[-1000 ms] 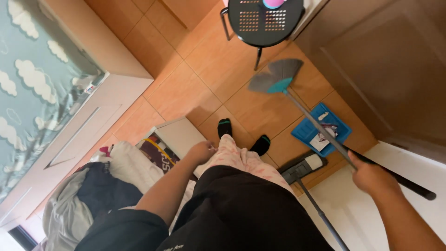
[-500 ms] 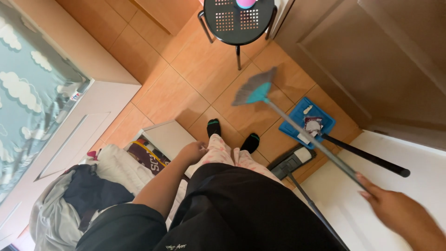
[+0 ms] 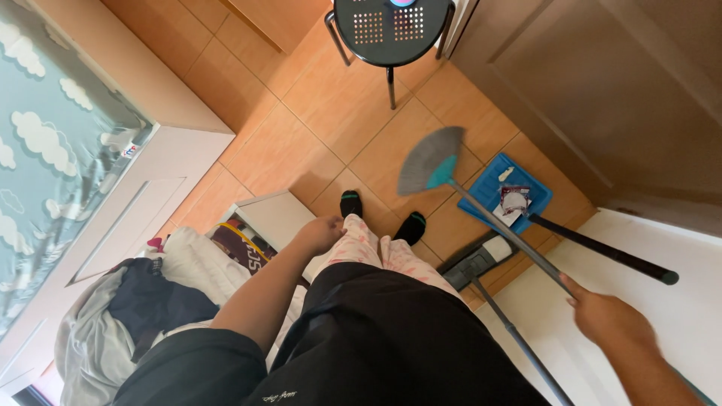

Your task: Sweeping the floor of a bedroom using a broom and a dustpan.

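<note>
- The person's right hand is low on the right, closed around the upper end of a thin grey handle. The fingers wrap the shaft; the grip itself is a little blurred.
- That handle belongs to a broom, which slants from the hand up and to the left. Its fan of grey bristles, with a teal collar, is over the orange floor tiles, just ahead of the feet; whether it touches them I cannot tell.
- Just right of the broom head lies a blue dustpan flat on the floor, with a small crumpled wrapper and bits of litter in it. Its dark handle runs off to the right, against the white wall base.
- Below the dustpan a flat mop head lies by the wall, its grey pole going down toward the lower edge.
- The left hand hangs at the thigh, fingers loosely curled, holding nothing, touching the pale patterned trousers.
- Two feet in black socks stand on the tiles.
- Left of the legs is a heap of clothes and a white box.
- At the top stands a black round stool with a perforated seat.
</note>
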